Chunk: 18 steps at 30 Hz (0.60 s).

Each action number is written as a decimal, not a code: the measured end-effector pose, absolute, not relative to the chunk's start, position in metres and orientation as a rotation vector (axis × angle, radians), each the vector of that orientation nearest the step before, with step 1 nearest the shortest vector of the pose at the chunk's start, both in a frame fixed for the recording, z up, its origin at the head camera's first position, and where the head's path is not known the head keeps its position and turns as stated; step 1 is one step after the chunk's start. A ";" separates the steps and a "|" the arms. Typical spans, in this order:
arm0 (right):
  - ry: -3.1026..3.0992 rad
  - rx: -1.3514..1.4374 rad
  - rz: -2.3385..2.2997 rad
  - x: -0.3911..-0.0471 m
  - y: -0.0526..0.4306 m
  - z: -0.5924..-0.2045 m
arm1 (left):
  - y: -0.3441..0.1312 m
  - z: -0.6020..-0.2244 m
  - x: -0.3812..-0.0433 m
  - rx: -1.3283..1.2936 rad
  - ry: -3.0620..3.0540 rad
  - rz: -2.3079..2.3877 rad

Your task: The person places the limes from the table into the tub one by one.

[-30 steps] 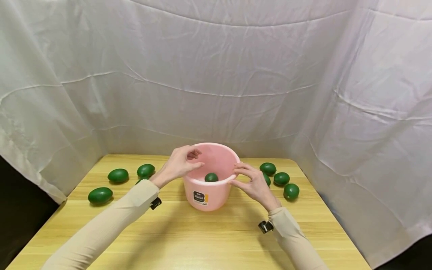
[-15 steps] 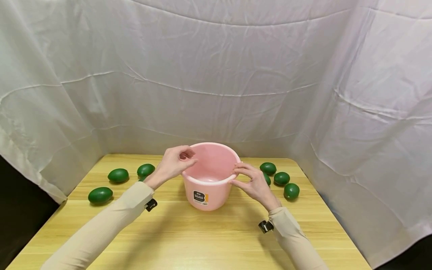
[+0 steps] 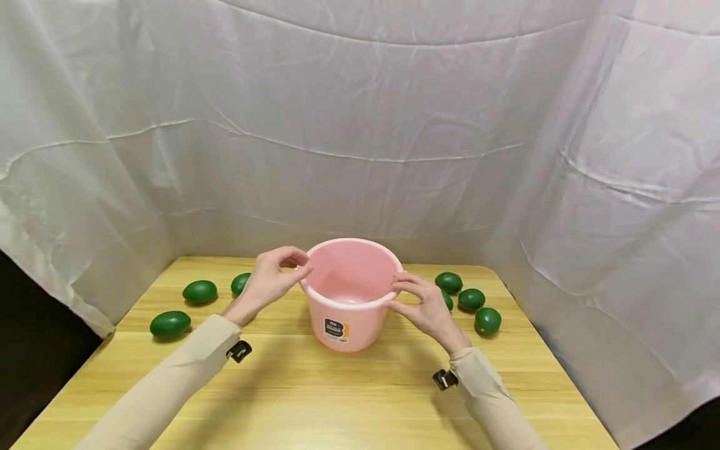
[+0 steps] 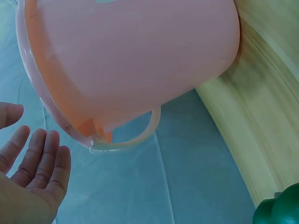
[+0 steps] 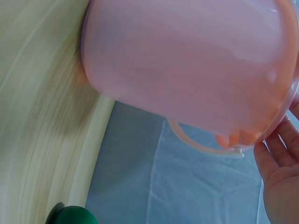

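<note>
A pink plastic bucket [image 3: 349,325] with a black and orange label stands upright on the wooden table. My right hand [image 3: 429,310] holds the bucket's right rim, its fingertips over the edge and the thumb at the front. The fingers [image 5: 282,147] meet the rim in the right wrist view. At the left rim, my left hand [image 3: 269,282] holds nothing, its fingers loosely bent. A small gap shows between those fingers [image 4: 42,158] and the rim in the left wrist view. Pale handle loops [image 4: 152,126] hang at the bucket's sides. The front wall hides part of the bucket's floor.
Left of the bucket lie dark green oval fruits [image 3: 170,324], one [image 3: 240,283] partly behind my left hand. Several more green fruits [image 3: 471,299] are grouped at the right, one partly covered by my right hand. Pale cloth [image 3: 349,137] encloses the table's back and sides.
A green fruit visible inside the bucket a second ago has dropped out of sight behind the front wall. My left hand has drawn back left from over the bucket; my right hand stays put.
</note>
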State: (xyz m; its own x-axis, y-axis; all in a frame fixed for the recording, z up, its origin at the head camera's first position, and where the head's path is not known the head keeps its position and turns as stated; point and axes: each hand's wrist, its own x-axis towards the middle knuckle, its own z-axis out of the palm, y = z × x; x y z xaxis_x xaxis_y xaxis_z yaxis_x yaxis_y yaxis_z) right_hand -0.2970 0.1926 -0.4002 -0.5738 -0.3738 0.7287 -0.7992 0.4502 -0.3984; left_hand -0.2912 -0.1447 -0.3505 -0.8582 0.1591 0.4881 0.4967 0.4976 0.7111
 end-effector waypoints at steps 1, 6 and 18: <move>-2.149 0.980 1.003 -0.298 0.193 -0.401 | -0.146 -0.351 -0.290 -0.535 -2.385 -1.318; -2.160 0.982 1.007 -0.298 0.194 -0.400 | -0.154 -0.355 -0.285 -0.514 -2.360 -1.332; -2.162 0.990 1.006 -0.298 0.193 -0.398 | -0.176 -0.369 -0.276 -0.460 -2.363 -1.298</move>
